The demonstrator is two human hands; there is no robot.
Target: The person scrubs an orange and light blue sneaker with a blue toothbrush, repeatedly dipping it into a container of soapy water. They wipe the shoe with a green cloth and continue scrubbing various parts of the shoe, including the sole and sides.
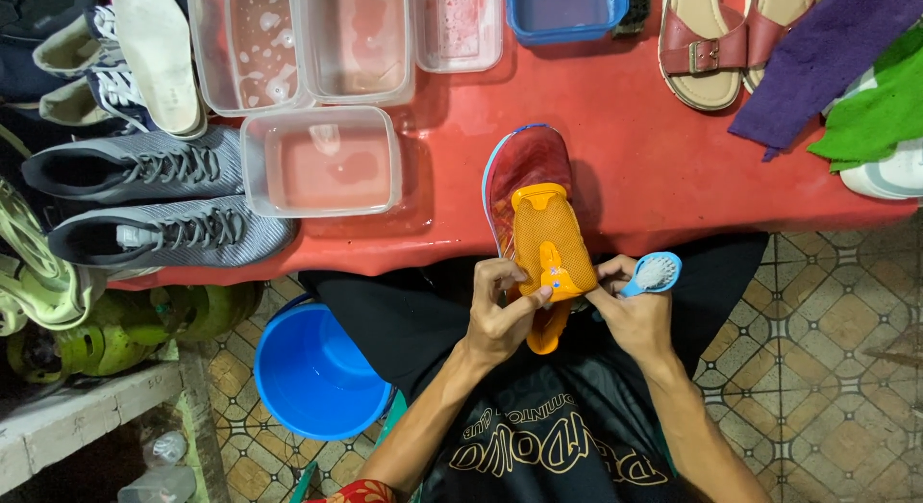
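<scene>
Closest to us lay our lap in a black shirt, and just above it our two hands met around an orange shoe. Our left hand pinched the heel end of the shoe, its fingers clenched on the orange mesh with the thumb pressed along the side. Our right hand gripped the other side of the heel while also holding a small blue brush, bristles up, between its fingers. The shoe pointed away from us, its heel over our lap and its red-soled toe resting on the near edge of the red desk.

Down to our left, a blue bucket stood on the tiled floor.

Farther along the desk, a clear plastic tub of water sat left of the shoe, with a pair of grey sneakers beside it at the desk's left end. Beyond those were more clear tubs, a blue tray, red sandals, and purple and green cloths at the far right.
</scene>
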